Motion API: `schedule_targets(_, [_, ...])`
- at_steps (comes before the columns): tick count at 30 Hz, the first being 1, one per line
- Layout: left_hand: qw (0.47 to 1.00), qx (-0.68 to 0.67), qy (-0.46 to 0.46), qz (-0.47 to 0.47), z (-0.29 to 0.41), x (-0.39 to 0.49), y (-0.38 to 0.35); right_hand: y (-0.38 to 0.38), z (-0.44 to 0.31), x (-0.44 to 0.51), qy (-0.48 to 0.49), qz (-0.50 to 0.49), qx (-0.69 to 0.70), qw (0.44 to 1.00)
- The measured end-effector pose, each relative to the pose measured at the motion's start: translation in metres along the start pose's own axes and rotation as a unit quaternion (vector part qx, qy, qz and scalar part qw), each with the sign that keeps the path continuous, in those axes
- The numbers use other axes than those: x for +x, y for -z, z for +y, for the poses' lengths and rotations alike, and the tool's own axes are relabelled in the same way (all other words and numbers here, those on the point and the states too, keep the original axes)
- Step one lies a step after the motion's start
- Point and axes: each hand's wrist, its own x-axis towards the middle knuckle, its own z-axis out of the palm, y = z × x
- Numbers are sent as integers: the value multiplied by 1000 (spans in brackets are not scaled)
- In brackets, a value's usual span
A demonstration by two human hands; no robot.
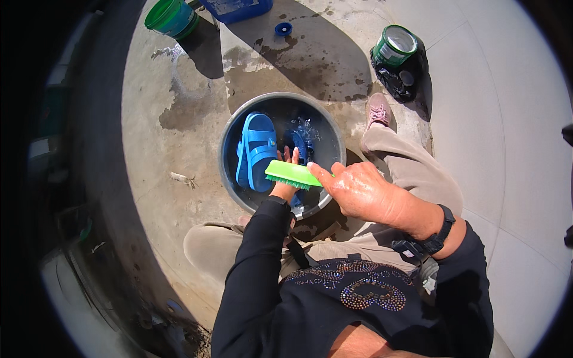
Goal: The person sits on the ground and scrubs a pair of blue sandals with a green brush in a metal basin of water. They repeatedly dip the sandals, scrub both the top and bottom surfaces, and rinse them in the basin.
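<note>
A round grey tub holds dark water on the ground before me. Light blue sandals lie in its left half, one overlapping the other. A darker blue sandal is partly under the water near the middle. My right hand grips a bright green scrubbing brush over the tub, bristles facing down towards my left wrist. My left hand reaches into the tub beneath the brush, fingers at the dark blue sandal. The brush covers part of that hand, so its hold cannot be made out.
A green bucket and a blue container stand beyond the tub. Near them lies a small blue cap. At the upper right, a green tin rests on a black plastic bag. Wet patches mark the concrete.
</note>
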Motion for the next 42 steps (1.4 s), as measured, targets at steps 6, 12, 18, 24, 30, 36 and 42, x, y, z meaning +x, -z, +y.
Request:
schedule_targets(6, [993,-74,85,24,-2,15,-43,1,-1,3,8,2,9,1000])
schedule_targets(12, [937,-259,77,223,-4,0,7,-3,-9,6,14,2,-11,1000])
schedule_targets(18, [872,-344,272,218,-27,-3,98,-5,-18,8,13,-17,-25,999])
schedule_targets(24, [920,-105,374,52,-76,-23,118,-4,-18,9,-6,-32,-39,999])
schedule_targets(30, [884,-227,392,-113,-64,-8,87,-3,-20,15,-5,-57,-27,998])
schedule_targets(36, [876,-219,397,-166,-53,14,74,-3,-17,21,-16,-94,-34,995])
schedule_targets(42, [847,-326,412,-85,-99,-23,48,-4,-17,22,-21,-98,-29,995])
